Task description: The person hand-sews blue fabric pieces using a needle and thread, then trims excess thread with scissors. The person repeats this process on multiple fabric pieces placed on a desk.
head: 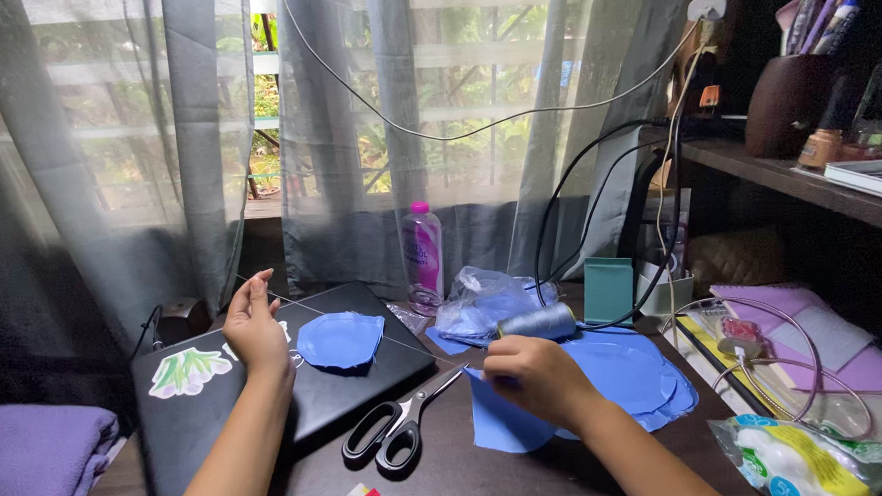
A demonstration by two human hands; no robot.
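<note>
My left hand [254, 324] is raised over a closed black laptop [325, 397], pinching one end of a thin thread that stretches rightward to my right hand [535, 376]. My right hand is closed on the thread's other end, over a blue fabric piece [501, 427] on the dark table. A grey-blue thread spool [539, 322] lies just behind my right hand. A round blue fabric piece [340, 339] rests on the laptop lid. Black-handled scissors [393, 429] lie between my arms.
More round blue fabric pieces [634, 375] lie at right, beside a clear plastic bag [478, 304], a pink-capped bottle [423, 257], a teal box [608, 288], cables, a purple notebook [834, 340] and a packet [808, 467]. Curtains hang behind. Folded purple cloth [26, 448] sits lower left.
</note>
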